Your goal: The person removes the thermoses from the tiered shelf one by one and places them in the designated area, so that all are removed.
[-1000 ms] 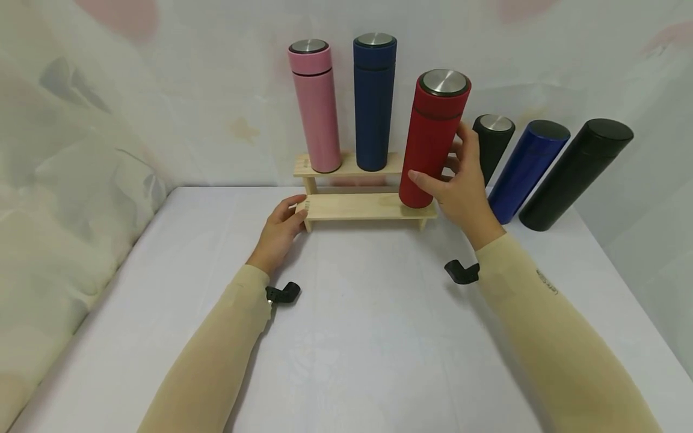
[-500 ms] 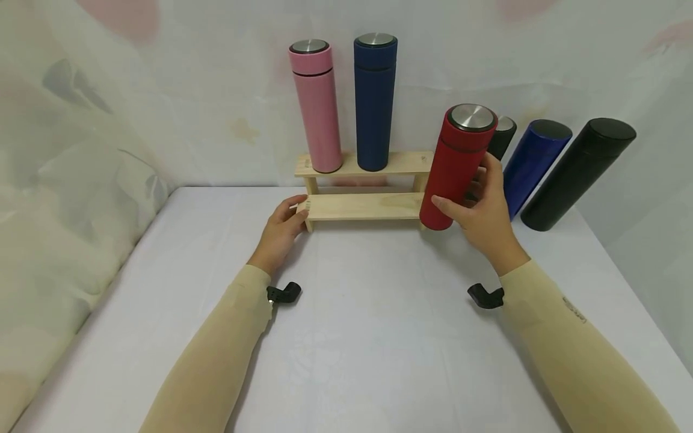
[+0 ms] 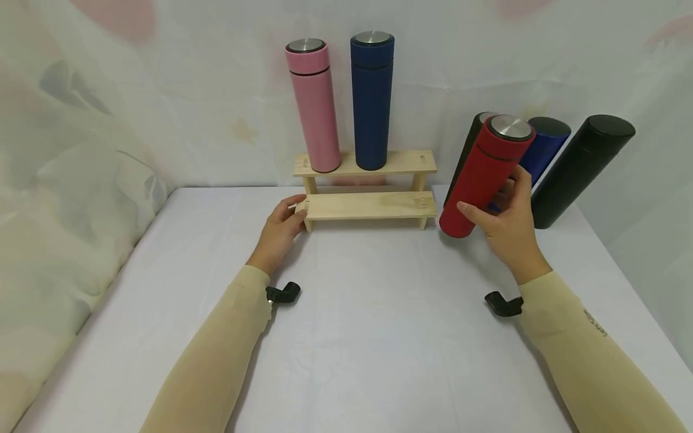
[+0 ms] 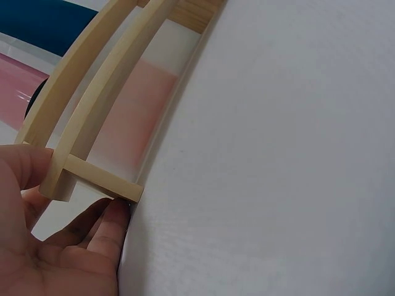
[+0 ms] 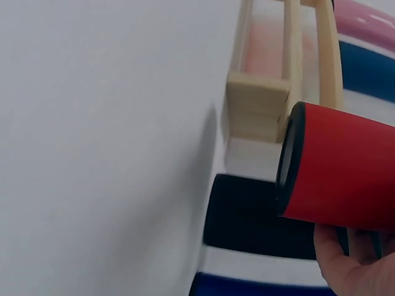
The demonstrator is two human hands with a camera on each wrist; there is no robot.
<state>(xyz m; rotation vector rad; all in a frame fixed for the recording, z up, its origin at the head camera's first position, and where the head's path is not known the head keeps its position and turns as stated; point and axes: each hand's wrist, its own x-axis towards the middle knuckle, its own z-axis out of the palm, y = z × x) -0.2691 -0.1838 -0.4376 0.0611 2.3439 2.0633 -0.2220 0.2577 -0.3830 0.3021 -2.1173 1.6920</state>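
Note:
In the head view my right hand (image 3: 511, 231) grips a red thermos bottle (image 3: 483, 180) with a steel-topped lid, tilted to the right. Its dark base shows above the table in the right wrist view, where the red bottle (image 5: 345, 166) passes beside the rack's end. My left hand (image 3: 277, 231) holds the left end of a two-tier wooden rack (image 3: 368, 205), thumb at the lower board and fingers by the leg (image 4: 102, 177). On the upper board stand a pink thermos bottle (image 3: 314, 114) and a navy thermos bottle (image 3: 372, 102), both upright.
Behind the red bottle, to the right, stand a black bottle with a steel top (image 3: 467, 147), partly hidden, a blue bottle (image 3: 547, 141) and a larger black bottle (image 3: 582, 171). A white cloth (image 3: 352, 337) covers the table; a patterned curtain (image 3: 216, 90) hangs behind.
My right hand has carried the red bottle from over the right end of the lower board rightward and down, off the rack. The left hand stays on the rack's end.

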